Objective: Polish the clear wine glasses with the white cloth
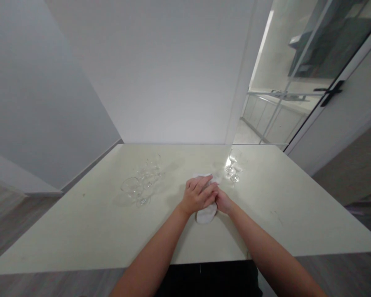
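Both my hands meet over the middle of a pale table (80, 231). My left hand (196, 194) lies on top, its fingers curled over a white cloth (205, 215). My right hand (223, 201) is mostly hidden under the left hand and the cloth, and it grips the cloth from the right. Whether the cloth wraps anything I cannot tell. To the left stand several clear wine glasses (142, 181), a hand's width from my left hand. Another clear glass (232, 168) stands just beyond my hands to the right.
The table butts against a white wall at the back. A glass door with a black handle (330, 93) stands to the right. Grey wood floor (352, 169) shows on both sides of the table.
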`<act>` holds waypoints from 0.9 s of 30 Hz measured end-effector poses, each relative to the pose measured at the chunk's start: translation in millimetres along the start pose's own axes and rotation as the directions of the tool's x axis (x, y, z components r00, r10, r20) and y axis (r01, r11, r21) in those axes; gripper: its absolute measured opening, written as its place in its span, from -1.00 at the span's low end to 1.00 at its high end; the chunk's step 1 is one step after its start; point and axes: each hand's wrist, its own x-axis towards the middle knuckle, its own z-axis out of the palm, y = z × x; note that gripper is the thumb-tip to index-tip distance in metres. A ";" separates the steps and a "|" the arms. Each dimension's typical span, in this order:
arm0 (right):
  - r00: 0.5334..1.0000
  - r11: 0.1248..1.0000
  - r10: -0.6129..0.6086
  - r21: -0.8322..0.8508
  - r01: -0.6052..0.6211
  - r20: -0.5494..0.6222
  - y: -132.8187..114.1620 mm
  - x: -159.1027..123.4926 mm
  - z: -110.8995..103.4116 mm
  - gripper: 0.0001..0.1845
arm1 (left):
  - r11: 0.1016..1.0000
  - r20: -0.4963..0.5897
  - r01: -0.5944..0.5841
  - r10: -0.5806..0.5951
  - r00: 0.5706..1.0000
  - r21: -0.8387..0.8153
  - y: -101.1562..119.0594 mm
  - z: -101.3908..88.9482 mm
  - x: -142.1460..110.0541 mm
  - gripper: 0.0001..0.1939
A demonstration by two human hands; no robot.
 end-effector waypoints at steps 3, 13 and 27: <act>0.998 0.999 -0.004 -0.038 0.002 -0.055 -1.4 -0.4 -1.0 -0.63 | 0.997 -0.005 0.076 -0.076 0.997 0.004 -2.7 0.3 8.1 -0.46; 0.959 0.979 -0.185 0.040 0.198 -0.215 -13.8 7.6 0.3 -0.57 | 0.918 0.100 0.350 -0.337 0.936 -0.184 -3.3 17.0 10.2 -0.36; 0.972 0.980 -0.167 0.084 0.183 -0.163 -16.0 11.0 -1.4 -0.63 | 0.637 0.278 0.551 -0.483 0.830 -0.539 2.1 5.6 16.1 -0.44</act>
